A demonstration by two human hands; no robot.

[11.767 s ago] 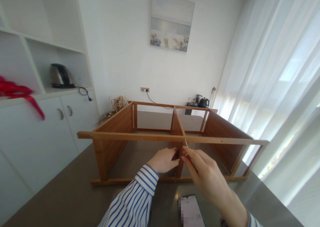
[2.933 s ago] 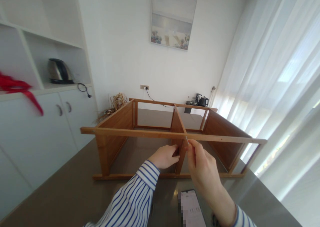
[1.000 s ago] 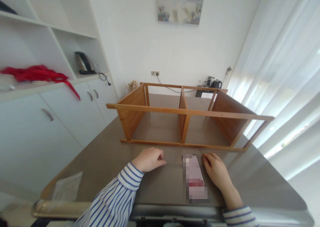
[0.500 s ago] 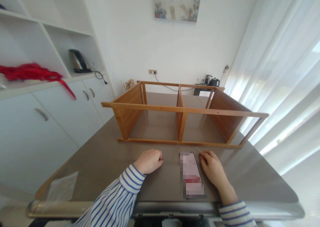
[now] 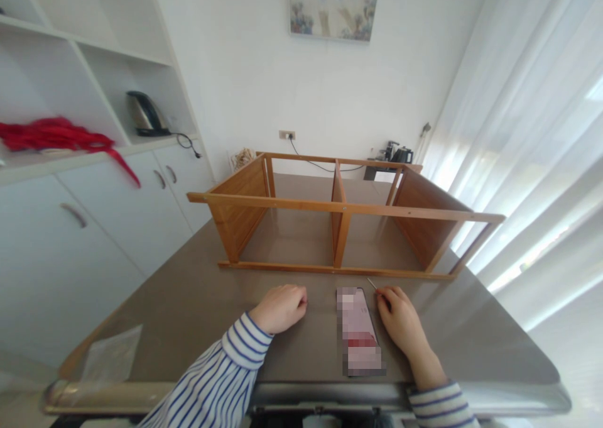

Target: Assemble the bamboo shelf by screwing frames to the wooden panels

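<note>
My left hand (image 5: 282, 308) rests on the table with its fingers curled closed; whether anything is inside is hidden. To the right, my right hand (image 5: 399, 318) pinches a thin metal rod (image 5: 372, 283), whose tip points up and left toward the wooden frame. Only that short end shows, so its kind is unclear. Between my hands lies a phone (image 5: 360, 327), its screen blurred out. Beyond both hands a wooden shelf unit (image 5: 282, 203) lies on its side, with panels at the left, middle and right.
The brown table (image 5: 188, 308) has a rounded front edge. A clear plastic bag (image 5: 112, 356) lies at its left. White cabinets (image 5: 103, 220) stand on the left, holding a kettle (image 5: 145, 115) and a red ribbon (image 5: 56, 136). Sheer curtains (image 5: 532, 132) hang on the right.
The view has shifted very slightly. My left fingers look a little more tucked in; my right hand keeps its pinch on the metal rod beside the phone.
</note>
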